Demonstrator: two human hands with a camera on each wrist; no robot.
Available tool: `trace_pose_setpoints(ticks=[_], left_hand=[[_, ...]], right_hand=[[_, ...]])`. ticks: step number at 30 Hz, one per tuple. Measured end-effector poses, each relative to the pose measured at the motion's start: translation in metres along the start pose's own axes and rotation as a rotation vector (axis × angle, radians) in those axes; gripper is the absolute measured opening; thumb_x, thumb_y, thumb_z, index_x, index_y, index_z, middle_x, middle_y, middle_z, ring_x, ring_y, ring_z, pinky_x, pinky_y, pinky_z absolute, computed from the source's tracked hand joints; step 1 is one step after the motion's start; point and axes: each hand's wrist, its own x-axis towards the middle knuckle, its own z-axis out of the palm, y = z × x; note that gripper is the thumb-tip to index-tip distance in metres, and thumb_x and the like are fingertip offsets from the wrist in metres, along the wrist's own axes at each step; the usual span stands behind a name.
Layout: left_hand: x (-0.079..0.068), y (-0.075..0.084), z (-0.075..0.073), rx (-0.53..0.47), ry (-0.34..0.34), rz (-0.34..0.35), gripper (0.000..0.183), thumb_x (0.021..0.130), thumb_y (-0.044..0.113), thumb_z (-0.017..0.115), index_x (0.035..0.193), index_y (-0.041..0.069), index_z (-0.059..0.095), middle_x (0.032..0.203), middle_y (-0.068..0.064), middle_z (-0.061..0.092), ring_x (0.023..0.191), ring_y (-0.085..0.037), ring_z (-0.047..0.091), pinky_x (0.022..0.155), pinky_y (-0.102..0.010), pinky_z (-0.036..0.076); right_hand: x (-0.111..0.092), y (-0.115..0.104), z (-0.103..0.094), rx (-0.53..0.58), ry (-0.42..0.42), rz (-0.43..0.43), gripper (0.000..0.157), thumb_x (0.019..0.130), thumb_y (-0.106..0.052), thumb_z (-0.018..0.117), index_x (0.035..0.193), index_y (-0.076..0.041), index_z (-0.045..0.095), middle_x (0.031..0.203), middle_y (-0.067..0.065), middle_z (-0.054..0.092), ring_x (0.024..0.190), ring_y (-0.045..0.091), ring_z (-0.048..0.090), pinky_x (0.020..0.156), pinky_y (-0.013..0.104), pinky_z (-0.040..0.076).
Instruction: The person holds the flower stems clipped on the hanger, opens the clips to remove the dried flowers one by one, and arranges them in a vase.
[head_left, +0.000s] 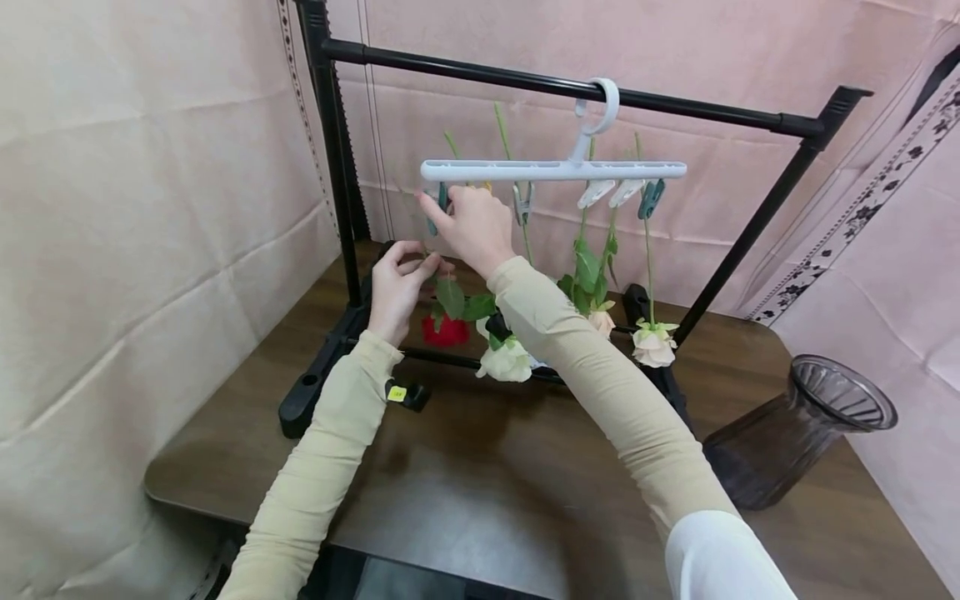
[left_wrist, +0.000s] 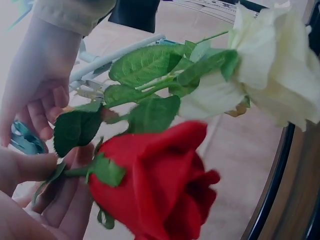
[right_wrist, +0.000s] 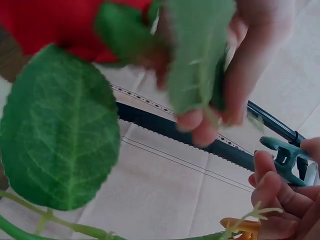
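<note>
- Left hand (head_left: 401, 287) pinches the green stem (left_wrist: 77, 172) of the red rose (left_wrist: 160, 175), just behind the bloom.
- Right hand (head_left: 476, 223) is up by one end of the hanger, with its fingers around a blue-green clip (left_wrist: 27, 142); I cannot tell if the clip's mouth is wide or narrow.
- The red rose is low by the left hand, next to a white rose (head_left: 506, 360).
- Cream sleeves (head_left: 330, 475) cover both arms.
- Under the arms is a brown table (head_left: 480, 517) with round corners and a soft shine near its front edge.
- A dark see-through vase (head_left: 772, 450) is on the table's right side.
- More pale roses (head_left: 655, 346) hang with their heads down from clips on the white hanger (head_left: 555, 171).
- The hanger hooks over the top bar of a black rack (head_left: 748, 242), whose feet are on the table.
- Pale, wrinkly cloth (head_left: 150, 167) covers the left side, and it looks pink at the back.
- On the right, a strip of dark flowers (head_left: 885, 187) runs along the cloth.
</note>
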Motion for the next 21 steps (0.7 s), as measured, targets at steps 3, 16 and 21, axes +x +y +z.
trace_pose_setpoints(ticks=[3, 16, 21], left_hand=[[-0.008, 0.002, 0.000, 0.006, 0.043, 0.067, 0.016, 0.093, 0.015, 0.065, 0.106, 0.011, 0.058, 0.078, 0.007, 0.074, 0.074, -0.011, 0.072, 0.067, -0.026, 0.058], [-0.055, 0.030, 0.006, 0.595, 0.034, 0.445, 0.023, 0.091, 0.019, 0.067, 0.112, 0.011, 0.071, 0.095, -0.010, 0.076, 0.061, -0.018, 0.067, 0.059, -0.017, 0.049], [-0.075, 0.042, 0.015, 0.894, 0.054, 0.615, 0.023, 0.087, 0.014, 0.071, 0.110, 0.017, 0.074, 0.095, -0.004, 0.076, 0.052, -0.020, 0.058, 0.047, -0.027, 0.035]], right_hand=[[0.000, 0.001, -0.001, 0.000, -0.017, -0.002, 0.052, 0.095, -0.056, 0.050, 0.065, -0.015, 0.039, 0.052, -0.004, 0.034, 0.044, 0.010, 0.028, 0.043, 0.021, 0.021], [-0.079, 0.001, -0.074, 0.092, 0.255, -0.082, 0.035, 0.098, -0.034, 0.055, 0.115, -0.006, 0.067, 0.090, 0.007, 0.073, 0.080, 0.023, 0.066, 0.071, 0.035, 0.051], [-0.123, -0.002, -0.089, 0.078, 0.512, -0.409, 0.024, 0.090, -0.010, 0.065, 0.112, -0.001, 0.069, 0.109, 0.015, 0.070, 0.102, 0.029, 0.064, 0.092, 0.037, 0.050]])
